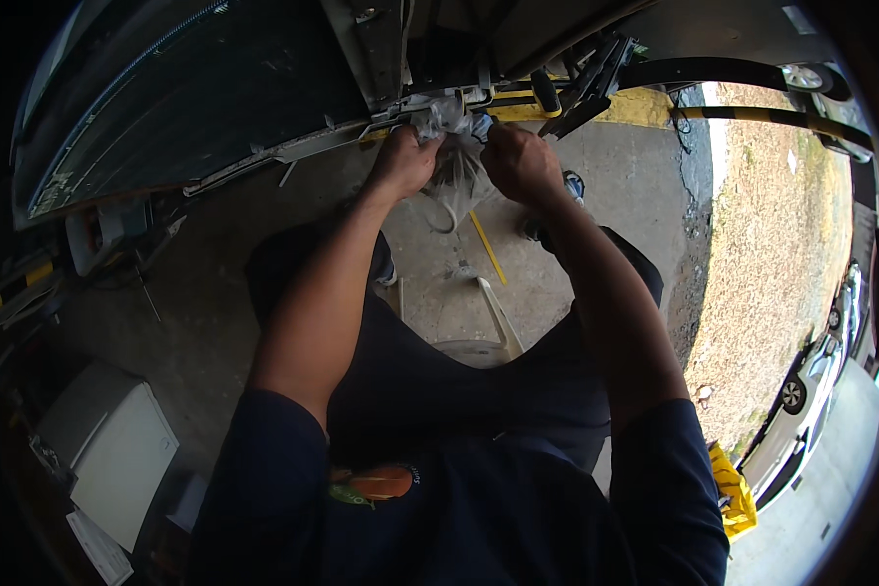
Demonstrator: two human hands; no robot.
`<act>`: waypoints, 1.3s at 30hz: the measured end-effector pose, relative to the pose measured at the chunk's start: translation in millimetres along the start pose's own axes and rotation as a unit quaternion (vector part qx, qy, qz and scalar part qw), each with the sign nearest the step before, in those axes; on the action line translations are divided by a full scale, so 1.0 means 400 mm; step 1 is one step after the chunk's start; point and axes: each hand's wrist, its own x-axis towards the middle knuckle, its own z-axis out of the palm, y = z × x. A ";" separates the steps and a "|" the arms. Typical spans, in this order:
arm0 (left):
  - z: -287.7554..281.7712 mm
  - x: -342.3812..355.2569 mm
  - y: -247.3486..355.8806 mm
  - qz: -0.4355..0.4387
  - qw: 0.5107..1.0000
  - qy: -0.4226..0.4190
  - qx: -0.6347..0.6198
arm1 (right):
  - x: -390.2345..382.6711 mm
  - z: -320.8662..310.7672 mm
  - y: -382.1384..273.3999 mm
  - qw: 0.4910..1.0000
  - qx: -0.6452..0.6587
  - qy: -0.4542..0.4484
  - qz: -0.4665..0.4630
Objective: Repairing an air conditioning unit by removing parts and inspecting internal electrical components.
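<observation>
Both my arms reach forward over my spread knees to a see-through plastic sheet or bag (446,117). It is bunched at the lower edge of a dark panel and hangs crumpled between my hands. My left hand (407,162) pinches the plastic with thumb and fingers, at its left side. On the other side my right hand (522,164) is curled closed next to a small bluish piece (481,125). What lies inside its fingers is hidden. Below the plastic, a pale loop (443,219) shows over the floor.
A large dark vehicle panel (205,93) fills the upper left. Dark metal parts (588,86) jut out at the upper right. A yellow strip (487,248) lies on the concrete floor (606,195). A white box-like cabinet (117,459) stands lower left; parked cars (796,400) line the right.
</observation>
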 end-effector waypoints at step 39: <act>0.183 -0.430 0.141 -0.098 0.960 -0.047 0.257 | -0.190 0.084 0.041 0.969 0.159 -0.004 0.189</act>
